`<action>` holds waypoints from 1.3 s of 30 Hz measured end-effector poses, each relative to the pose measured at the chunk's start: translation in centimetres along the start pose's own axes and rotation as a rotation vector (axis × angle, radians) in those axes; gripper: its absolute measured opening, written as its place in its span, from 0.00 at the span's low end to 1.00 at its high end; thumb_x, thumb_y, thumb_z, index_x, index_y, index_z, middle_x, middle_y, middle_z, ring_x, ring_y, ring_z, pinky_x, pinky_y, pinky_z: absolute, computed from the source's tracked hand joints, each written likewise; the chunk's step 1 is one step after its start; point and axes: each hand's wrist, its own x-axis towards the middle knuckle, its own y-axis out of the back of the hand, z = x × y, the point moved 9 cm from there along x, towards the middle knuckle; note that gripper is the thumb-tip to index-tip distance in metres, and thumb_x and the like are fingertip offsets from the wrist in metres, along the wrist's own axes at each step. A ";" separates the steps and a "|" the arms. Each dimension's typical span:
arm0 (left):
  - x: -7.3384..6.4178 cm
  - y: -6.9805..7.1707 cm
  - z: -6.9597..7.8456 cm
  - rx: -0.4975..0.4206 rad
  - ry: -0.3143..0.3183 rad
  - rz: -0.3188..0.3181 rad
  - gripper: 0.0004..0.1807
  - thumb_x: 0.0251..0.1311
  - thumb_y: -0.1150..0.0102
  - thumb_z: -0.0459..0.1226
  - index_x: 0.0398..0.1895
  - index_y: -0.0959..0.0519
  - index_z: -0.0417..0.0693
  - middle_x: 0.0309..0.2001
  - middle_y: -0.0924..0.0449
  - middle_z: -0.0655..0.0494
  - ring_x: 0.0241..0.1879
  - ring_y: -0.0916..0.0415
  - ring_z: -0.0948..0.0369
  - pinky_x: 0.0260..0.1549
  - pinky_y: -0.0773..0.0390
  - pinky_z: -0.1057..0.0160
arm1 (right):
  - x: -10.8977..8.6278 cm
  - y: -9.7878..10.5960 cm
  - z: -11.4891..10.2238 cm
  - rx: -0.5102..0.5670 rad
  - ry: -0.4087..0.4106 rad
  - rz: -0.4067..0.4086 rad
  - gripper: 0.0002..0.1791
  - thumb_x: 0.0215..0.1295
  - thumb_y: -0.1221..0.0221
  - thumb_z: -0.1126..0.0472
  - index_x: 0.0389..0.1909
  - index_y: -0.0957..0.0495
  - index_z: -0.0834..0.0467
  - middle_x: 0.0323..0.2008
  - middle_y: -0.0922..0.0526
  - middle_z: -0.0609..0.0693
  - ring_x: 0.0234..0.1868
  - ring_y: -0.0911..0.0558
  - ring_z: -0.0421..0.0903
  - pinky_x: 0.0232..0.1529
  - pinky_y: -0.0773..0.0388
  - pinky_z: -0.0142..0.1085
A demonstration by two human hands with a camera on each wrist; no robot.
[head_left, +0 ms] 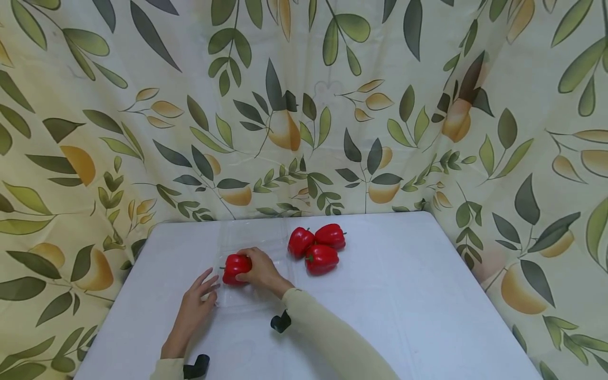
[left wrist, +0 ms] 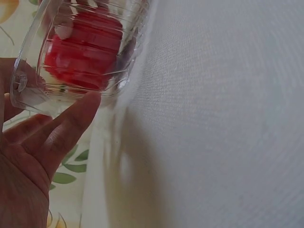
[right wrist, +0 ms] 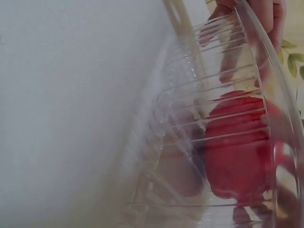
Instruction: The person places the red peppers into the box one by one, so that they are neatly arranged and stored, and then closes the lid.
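A glossy red bell pepper [head_left: 235, 269] sits inside a clear ribbed plastic container [head_left: 237, 302] on the white table. My right hand [head_left: 261, 273] grips that pepper from its right side, thumb in front and fingers over the top. On the container's left side my left hand [head_left: 196, 307] rests its fairly straight fingers [left wrist: 78, 116] against the wall and rim. Through the clear wall [right wrist: 223, 78] the right wrist view shows the pepper [right wrist: 237, 152], with the left fingers beyond; the gripping right hand is only partly visible there.
Three more red bell peppers [head_left: 321, 259] stand in a cluster right of the container. Behind its tray a clear flat section [head_left: 252, 232], seemingly the open lid, lies toward the table's back edge. A leaf-patterned curtain [head_left: 304, 174] hangs behind the white table [head_left: 389, 295].
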 end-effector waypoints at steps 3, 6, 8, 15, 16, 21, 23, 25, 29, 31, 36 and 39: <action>0.0 0.1 0.2 -0.006 -0.012 0.007 0.22 0.64 0.47 0.29 0.63 0.25 0.37 0.72 0.36 0.42 0.55 0.19 0.44 0.41 0.14 0.61 | -0.2 -0.1 -0.2 0.004 0.000 -0.003 0.36 0.50 0.27 0.58 0.63 0.28 0.48 0.59 0.24 0.47 0.61 0.26 0.46 0.54 0.17 0.39; 0.0 0.0 0.1 -0.009 -0.001 0.003 0.23 0.64 0.47 0.29 0.63 0.26 0.38 0.72 0.37 0.44 0.55 0.19 0.45 0.42 0.14 0.61 | -0.4 -0.1 -0.2 0.011 -0.002 -0.010 0.36 0.51 0.27 0.58 0.63 0.28 0.48 0.60 0.24 0.47 0.61 0.26 0.46 0.56 0.18 0.39; 0.0 -0.1 0.0 -0.011 0.014 -0.009 0.23 0.65 0.47 0.30 0.64 0.26 0.39 0.73 0.37 0.45 0.56 0.20 0.46 0.43 0.14 0.61 | -0.5 -0.2 -0.2 0.009 -0.008 -0.016 0.36 0.52 0.27 0.58 0.64 0.28 0.47 0.60 0.24 0.46 0.61 0.26 0.46 0.57 0.18 0.39; -0.1 -0.4 -0.2 -0.024 0.032 -0.025 0.23 0.65 0.47 0.30 0.65 0.27 0.39 0.74 0.39 0.45 0.57 0.20 0.45 0.44 0.14 0.60 | -0.6 -0.3 0.0 0.002 -0.031 -0.021 0.36 0.51 0.27 0.58 0.63 0.28 0.45 0.61 0.24 0.45 0.62 0.26 0.45 0.55 0.18 0.39; -0.1 -0.4 -0.3 -0.023 0.031 -0.023 0.23 0.65 0.47 0.30 0.65 0.27 0.39 0.74 0.39 0.45 0.57 0.20 0.45 0.43 0.14 0.60 | -0.7 -0.3 0.0 0.000 -0.033 -0.020 0.36 0.51 0.27 0.58 0.63 0.28 0.45 0.61 0.24 0.45 0.62 0.26 0.45 0.55 0.18 0.39; -0.2 -0.3 -0.2 -0.015 0.027 -0.013 0.23 0.65 0.47 0.30 0.64 0.26 0.40 0.73 0.38 0.45 0.56 0.19 0.46 0.42 0.14 0.63 | -0.9 -0.2 0.2 0.000 -0.041 -0.015 0.36 0.51 0.27 0.58 0.63 0.28 0.44 0.61 0.24 0.45 0.62 0.26 0.46 0.55 0.18 0.39; -0.2 -0.2 -0.1 -0.016 0.026 -0.011 0.23 0.65 0.47 0.30 0.64 0.26 0.40 0.73 0.38 0.45 0.56 0.19 0.46 0.41 0.14 0.65 | -1.0 0.0 0.2 0.005 -0.043 -0.013 0.36 0.51 0.27 0.57 0.63 0.28 0.44 0.62 0.25 0.45 0.62 0.26 0.46 0.56 0.18 0.39; -0.2 -0.3 -0.1 -0.017 0.027 -0.013 0.23 0.65 0.47 0.30 0.64 0.26 0.40 0.73 0.38 0.45 0.56 0.20 0.46 0.41 0.14 0.65 | -1.1 0.2 0.2 0.012 -0.046 -0.010 0.36 0.51 0.27 0.57 0.63 0.28 0.43 0.62 0.25 0.45 0.63 0.26 0.46 0.56 0.18 0.39; -0.2 -0.4 0.0 -0.015 0.033 -0.020 0.23 0.65 0.47 0.31 0.64 0.26 0.40 0.74 0.39 0.45 0.57 0.20 0.46 0.41 0.14 0.65 | -1.4 0.7 0.0 0.035 -0.049 -0.001 0.35 0.53 0.28 0.55 0.63 0.28 0.41 0.63 0.26 0.44 0.64 0.28 0.46 0.57 0.18 0.41; -0.2 -0.4 0.0 -0.012 0.038 -0.023 0.23 0.65 0.47 0.31 0.65 0.27 0.40 0.74 0.39 0.45 0.57 0.20 0.46 0.42 0.14 0.66 | -1.6 1.1 -0.2 0.037 -0.043 0.007 0.34 0.54 0.29 0.54 0.63 0.28 0.40 0.64 0.26 0.44 0.65 0.28 0.46 0.57 0.18 0.42; -0.2 -0.5 -0.2 0.000 0.056 -0.036 0.24 0.66 0.47 0.31 0.66 0.27 0.41 0.75 0.41 0.46 0.58 0.21 0.46 0.44 0.15 0.65 | -2.1 2.2 -1.6 0.046 -0.006 0.031 0.33 0.56 0.30 0.53 0.63 0.28 0.39 0.65 0.27 0.44 0.67 0.30 0.46 0.59 0.20 0.45; -0.2 -0.5 -0.2 0.003 0.056 -0.037 0.24 0.66 0.47 0.31 0.66 0.28 0.41 0.75 0.41 0.46 0.59 0.21 0.46 0.45 0.15 0.64 | -2.5 3.0 -2.4 0.059 0.023 0.045 0.32 0.57 0.31 0.52 0.63 0.28 0.40 0.66 0.27 0.44 0.68 0.30 0.46 0.60 0.20 0.46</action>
